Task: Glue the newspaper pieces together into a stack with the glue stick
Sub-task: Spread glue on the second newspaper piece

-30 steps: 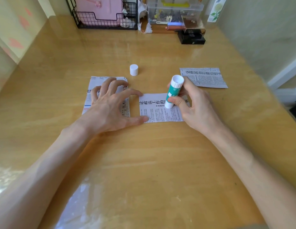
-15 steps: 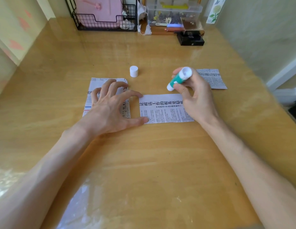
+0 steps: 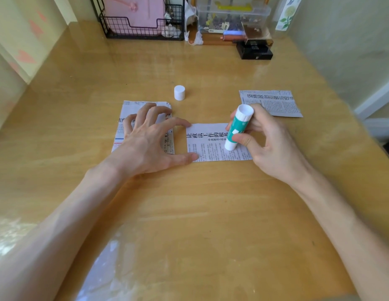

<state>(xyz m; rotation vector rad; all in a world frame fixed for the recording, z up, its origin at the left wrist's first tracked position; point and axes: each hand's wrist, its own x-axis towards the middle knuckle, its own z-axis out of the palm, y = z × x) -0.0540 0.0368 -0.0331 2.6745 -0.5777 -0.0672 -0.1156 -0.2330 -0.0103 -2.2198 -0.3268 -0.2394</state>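
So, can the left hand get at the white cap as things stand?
Probably yes. The white cap stands alone on the table just beyond the left hand, nothing between them. But its thumb and forefinger pin the middle newspaper piece, which it would have to release.

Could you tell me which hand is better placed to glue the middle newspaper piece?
The right hand: it grips the glue stick with its tip on the middle newspaper piece, while the left hand pins its edge.

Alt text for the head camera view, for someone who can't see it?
The right hand holds a glue stick tip-down on a newspaper piece that the left hand pins to a wooden table. A paper stack lies under the left hand.
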